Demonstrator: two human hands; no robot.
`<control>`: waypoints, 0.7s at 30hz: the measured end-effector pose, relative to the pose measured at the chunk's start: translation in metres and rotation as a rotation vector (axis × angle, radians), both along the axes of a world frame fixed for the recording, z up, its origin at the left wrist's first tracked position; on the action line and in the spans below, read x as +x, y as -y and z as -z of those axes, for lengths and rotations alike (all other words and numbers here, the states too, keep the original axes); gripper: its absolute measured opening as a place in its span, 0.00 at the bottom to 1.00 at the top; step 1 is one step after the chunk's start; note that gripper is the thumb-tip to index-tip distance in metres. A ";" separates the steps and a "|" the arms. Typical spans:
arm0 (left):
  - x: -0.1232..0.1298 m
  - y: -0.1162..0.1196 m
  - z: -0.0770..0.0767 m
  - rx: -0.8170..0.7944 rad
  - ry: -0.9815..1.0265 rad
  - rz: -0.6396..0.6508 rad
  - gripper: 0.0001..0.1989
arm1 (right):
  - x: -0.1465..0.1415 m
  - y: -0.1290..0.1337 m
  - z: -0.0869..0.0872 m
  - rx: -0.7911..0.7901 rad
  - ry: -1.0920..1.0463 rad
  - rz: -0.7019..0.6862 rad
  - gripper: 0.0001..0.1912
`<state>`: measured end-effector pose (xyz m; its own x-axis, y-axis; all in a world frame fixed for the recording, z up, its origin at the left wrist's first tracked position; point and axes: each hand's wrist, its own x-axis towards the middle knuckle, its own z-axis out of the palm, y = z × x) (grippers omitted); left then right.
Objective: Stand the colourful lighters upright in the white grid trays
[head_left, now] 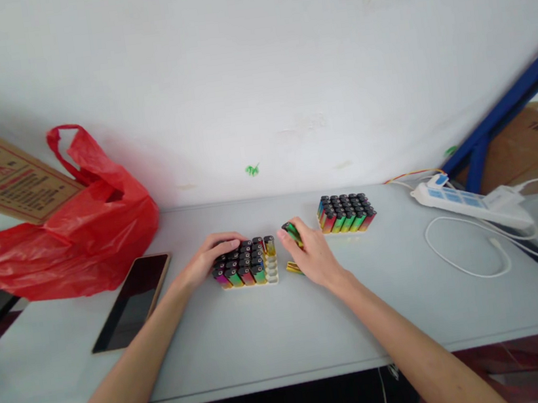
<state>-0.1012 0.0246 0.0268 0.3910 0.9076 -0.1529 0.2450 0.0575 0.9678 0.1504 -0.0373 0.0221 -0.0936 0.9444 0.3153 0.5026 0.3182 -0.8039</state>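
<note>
A white tray (272, 279) holds rows of upright lighters (245, 272) with black tops and rainbow-coloured bodies. Its right-hand column shows several bare slots, with one yellowish lighter (269, 245) standing at the far end. My left hand (216, 253) grips the tray's far left part, thumb lying over the lighter tops; its other fingers are partly hidden. Just right of the tray, my right hand (309, 249) is closed on a green lighter (291, 230) with a dark top, held tilted. Beneath that hand a yellow lighter (294, 267) lies on the table, partly covered.
Another block of upright lighters (347, 213) stands behind my right hand. A phone-like device (131, 303) lies left, beside a red plastic bag (104, 230) and a cardboard box (7, 170). At right are a power strip (467, 202), a white cable (427, 240) and a blue frame (499, 105).
</note>
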 end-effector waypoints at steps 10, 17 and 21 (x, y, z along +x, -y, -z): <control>0.000 0.000 0.005 -0.001 -0.005 -0.017 0.21 | 0.007 -0.003 -0.001 0.152 0.206 -0.152 0.23; -0.002 -0.002 0.006 0.030 -0.023 -0.003 0.20 | 0.007 -0.004 0.002 0.075 0.310 -0.211 0.19; -0.001 -0.003 0.005 0.046 -0.024 0.028 0.21 | 0.006 -0.001 -0.001 0.071 0.520 -0.202 0.14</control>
